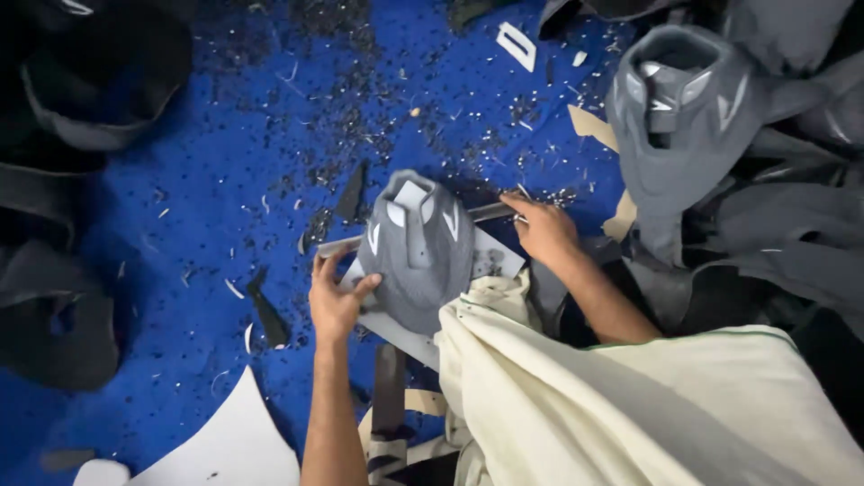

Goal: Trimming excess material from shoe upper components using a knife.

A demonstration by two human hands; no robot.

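Hands steady the grey shoe upper [418,252] at centre: left hand [335,301], at eight o'clock, pinches its edge; right hand [544,229], at three o'clock, closes on a thin tool [490,211] upon the blue mat [225,180].

We are looking at a fairly dim, unevenly lit scene. Soft light is falling from above onto the middle, where the blue cloth [225,180] is glowing strongly and the cream garment [630,405] is showing brightest, close to washing out. The left and right edges are sinking into near black, swallowing detail in the dark pieces [63,297] there. We are seeing no sharp shadows and no hard glare. The whole picture is looking soft and smeared, and the grey piece [418,252] in the middle is blurring slightly.
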